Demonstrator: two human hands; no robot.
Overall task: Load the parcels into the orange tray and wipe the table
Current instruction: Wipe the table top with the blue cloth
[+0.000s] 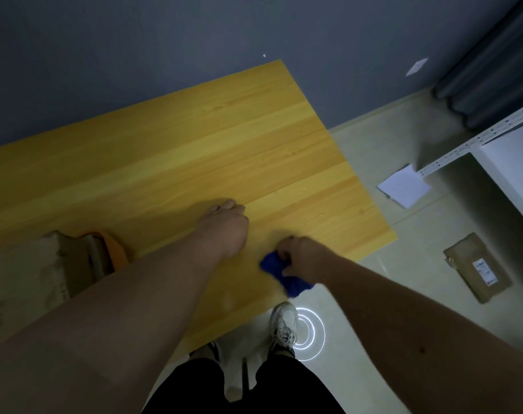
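At far left, on the table (pixel 194 150), a sliver of the orange tray (pixel 114 249) shows, mostly hidden behind brown cardboard parcels (pixel 30 273) stacked in it; blurred, can't count them. Next over, left hand (pixel 224 225) rests on the wood, fingers curled loosely under, gripping nothing. Just right of it, right hand (pixel 302 258) is clamped on a bunched blue cloth (pixel 284 273), pressed to the table at its near edge; the cloth's tail hangs slightly past that edge. Hands are close but not touching. Rest of the wooden top is bare out to its right corner. Below the table edge: black shorts (pixel 242 386) and a white sneaker (pixel 282 324) on the pale tiled floor (pixel 374 309), with a ring-shaped light reflection beside the shoe. Further right on the floor: a white sheet of paper (pixel 403 186) near the foot of a white metal shelf (pixel 478 144), and one brown padded parcel (pixel 477 267) with a label lying flat, well apart from the tray. Grey curtain (pixel 487 70) in the top-right corner.
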